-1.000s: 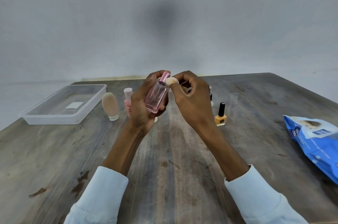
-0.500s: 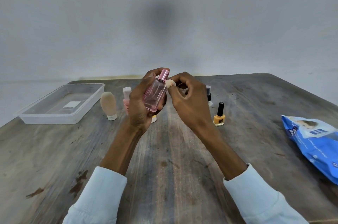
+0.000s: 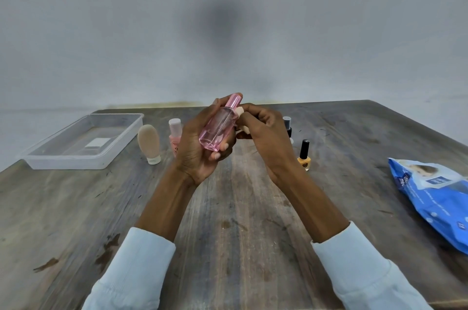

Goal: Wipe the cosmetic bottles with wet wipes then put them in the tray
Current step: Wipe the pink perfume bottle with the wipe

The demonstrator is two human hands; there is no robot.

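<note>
My left hand point(image 3: 195, 155) holds a clear pink spray bottle point(image 3: 217, 130) tilted above the table's middle, cap pointing up and away. My right hand point(image 3: 266, 140) is against the bottle's right side with its fingers curled at the shoulder below the cap; the fingertips are hidden and no wipe shows. A small beige object point(image 3: 239, 112) peeks out between the hands. The clear plastic tray point(image 3: 76, 161) sits at the far left with only a white label inside. A blue pack of wet wipes point(image 3: 435, 198) lies at the right edge.
On the wooden table behind my hands stand a beige tube bottle point(image 3: 149, 142), a pink bottle with a white cap point(image 3: 175, 132), a grey-capped bottle point(image 3: 287, 124) and an orange nail polish point(image 3: 304, 156). A grey wall rises beyond the table's far edge.
My left hand has turned the pink bottle slightly and my right fingers have shifted along its upper side. Everything on the table stays where it was.
</note>
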